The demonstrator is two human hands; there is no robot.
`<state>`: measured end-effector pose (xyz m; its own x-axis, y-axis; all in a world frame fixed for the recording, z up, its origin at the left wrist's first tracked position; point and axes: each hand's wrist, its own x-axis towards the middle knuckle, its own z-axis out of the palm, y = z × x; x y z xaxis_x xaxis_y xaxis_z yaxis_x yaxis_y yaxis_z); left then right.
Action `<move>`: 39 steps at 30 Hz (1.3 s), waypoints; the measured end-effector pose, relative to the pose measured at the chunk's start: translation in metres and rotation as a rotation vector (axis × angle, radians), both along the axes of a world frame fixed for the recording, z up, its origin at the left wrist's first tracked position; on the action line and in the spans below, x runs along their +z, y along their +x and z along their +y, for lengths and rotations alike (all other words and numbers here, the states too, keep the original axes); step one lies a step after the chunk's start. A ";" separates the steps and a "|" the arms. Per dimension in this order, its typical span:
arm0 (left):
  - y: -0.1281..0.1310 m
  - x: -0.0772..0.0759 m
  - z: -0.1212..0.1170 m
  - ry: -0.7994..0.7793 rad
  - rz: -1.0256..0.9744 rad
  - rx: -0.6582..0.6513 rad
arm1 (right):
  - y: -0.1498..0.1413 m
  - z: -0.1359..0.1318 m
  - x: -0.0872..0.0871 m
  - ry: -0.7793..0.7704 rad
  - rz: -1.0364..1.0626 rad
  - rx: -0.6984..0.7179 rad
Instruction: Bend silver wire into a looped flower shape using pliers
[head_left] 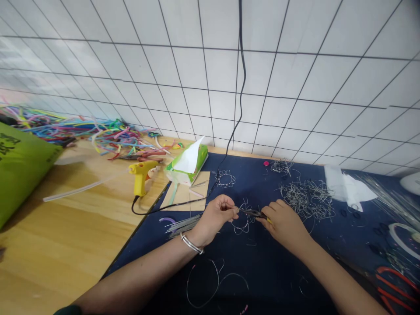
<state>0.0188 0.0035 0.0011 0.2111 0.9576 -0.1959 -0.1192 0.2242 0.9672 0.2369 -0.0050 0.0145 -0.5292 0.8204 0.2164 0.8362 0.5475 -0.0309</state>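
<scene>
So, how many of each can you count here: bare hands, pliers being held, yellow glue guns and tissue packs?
Bare hands: 2 (left hand, right hand)
Held pliers: 1
Yellow glue gun: 1
Tissue pack: 1
Total: 5

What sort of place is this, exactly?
Probably a craft bench, at home or in a small workshop; I can't tell which. The signs: a yellow plastic glue gun, a tangled heap of silvery wire, and dark metal pliers with a yellow handle in the right hand.
</scene>
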 end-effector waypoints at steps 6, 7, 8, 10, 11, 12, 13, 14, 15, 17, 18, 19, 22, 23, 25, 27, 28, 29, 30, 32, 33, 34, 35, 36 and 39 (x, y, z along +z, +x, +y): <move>0.000 0.000 -0.002 0.013 0.012 -0.019 | 0.002 0.001 -0.003 0.042 -0.005 -0.006; 0.000 0.000 -0.002 0.014 0.014 -0.021 | 0.002 0.001 -0.003 0.041 -0.006 -0.008; 0.000 0.001 -0.001 0.017 0.014 -0.023 | 0.002 0.001 -0.003 0.042 -0.007 -0.011; 0.000 0.001 -0.001 0.026 0.014 -0.024 | 0.002 0.001 -0.003 0.053 -0.012 -0.017; 0.000 0.001 -0.001 0.030 0.014 -0.026 | 0.002 0.001 -0.003 0.063 -0.015 -0.020; 0.000 0.002 -0.001 0.034 0.014 -0.029 | 0.002 0.001 -0.003 0.074 -0.018 -0.021; 0.000 0.002 -0.001 0.036 0.016 -0.032 | 0.003 0.001 -0.003 0.084 -0.020 -0.023; 0.000 0.002 -0.001 0.037 0.019 -0.036 | 0.003 0.001 -0.003 0.093 -0.020 -0.024; 0.000 0.003 -0.001 0.035 0.023 -0.041 | 0.003 0.002 -0.003 0.099 -0.018 -0.022; 0.000 0.003 -0.001 0.026 0.031 -0.059 | 0.002 0.002 -0.003 0.109 -0.016 -0.020; 0.000 0.003 -0.001 0.022 0.033 -0.070 | 0.002 0.002 -0.003 0.115 -0.016 -0.019; 0.000 0.003 -0.002 0.018 0.035 -0.081 | 0.002 0.002 -0.002 0.120 -0.019 -0.021; 0.000 0.002 -0.002 0.013 0.030 -0.106 | 0.001 0.002 0.001 0.151 -0.030 -0.025; -0.001 0.002 -0.002 0.010 0.025 -0.111 | 0.002 0.002 0.002 0.164 -0.033 -0.024; -0.001 0.002 -0.002 -0.005 0.009 -0.128 | 0.002 0.001 0.004 0.186 -0.045 -0.020; -0.001 0.002 -0.002 -0.030 -0.020 -0.146 | 0.002 0.001 0.004 0.204 -0.055 -0.018; -0.002 0.002 -0.002 -0.042 -0.038 -0.154 | 0.002 0.001 0.004 0.210 -0.057 -0.017; -0.002 0.002 -0.002 -0.054 -0.056 -0.161 | 0.001 0.001 0.003 0.212 -0.054 -0.017; -0.002 0.002 -0.002 -0.064 -0.074 -0.167 | 0.001 0.001 0.002 0.212 -0.049 -0.016; -0.002 0.002 -0.003 -0.084 -0.108 -0.173 | 0.000 0.002 -0.002 0.203 -0.036 -0.020; -0.002 0.002 -0.003 -0.096 -0.123 -0.177 | -0.001 0.002 -0.003 0.198 -0.028 -0.021; -0.002 0.002 -0.003 -0.109 -0.137 -0.179 | -0.001 0.002 -0.005 0.194 -0.019 -0.022; -0.002 0.002 -0.003 -0.122 -0.148 -0.179 | -0.001 0.003 -0.007 0.190 -0.008 -0.022; -0.002 0.002 -0.003 -0.133 -0.157 -0.175 | -0.001 0.003 -0.009 0.187 0.004 -0.019; -0.001 0.003 -0.003 -0.150 -0.171 -0.167 | -0.001 0.004 -0.013 0.180 0.039 -0.015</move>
<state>0.0176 0.0010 0.0043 0.4058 0.8696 -0.2813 -0.2270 0.3940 0.8906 0.2356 -0.0009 0.0015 -0.5058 0.7741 0.3807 0.8441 0.5351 0.0337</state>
